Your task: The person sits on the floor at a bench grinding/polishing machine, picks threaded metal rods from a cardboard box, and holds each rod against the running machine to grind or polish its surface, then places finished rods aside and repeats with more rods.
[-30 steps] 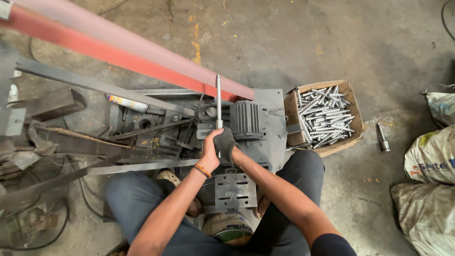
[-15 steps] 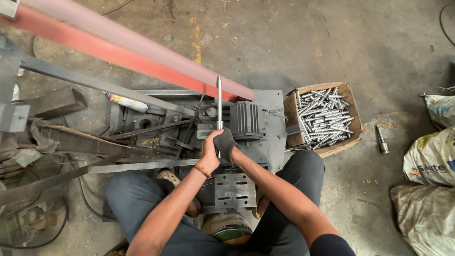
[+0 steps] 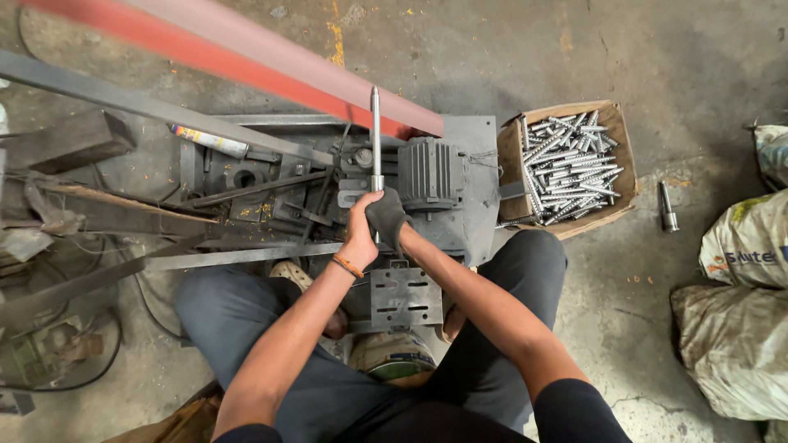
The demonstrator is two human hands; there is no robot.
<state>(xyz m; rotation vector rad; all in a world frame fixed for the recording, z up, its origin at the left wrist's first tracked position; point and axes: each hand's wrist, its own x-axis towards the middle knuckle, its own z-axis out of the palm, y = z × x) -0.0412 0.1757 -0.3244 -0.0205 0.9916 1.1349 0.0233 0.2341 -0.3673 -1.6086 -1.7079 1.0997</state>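
both hands [image 3: 373, 226] still grip the upright steel rod [image 3: 375, 135], seemingly unmoved since before.

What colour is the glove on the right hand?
Dark grey, nearly black; the right hand shows it in the head view, gripping the metal rod.

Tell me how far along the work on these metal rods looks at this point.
Done: cannot be told; no separate finished pile shows. In hand: both the left hand and the gloved right hand grip one metal rod, held upright at the small machine. Left: the cardboard box beside it is full of similar rods, and one loose rod lies on the floor.
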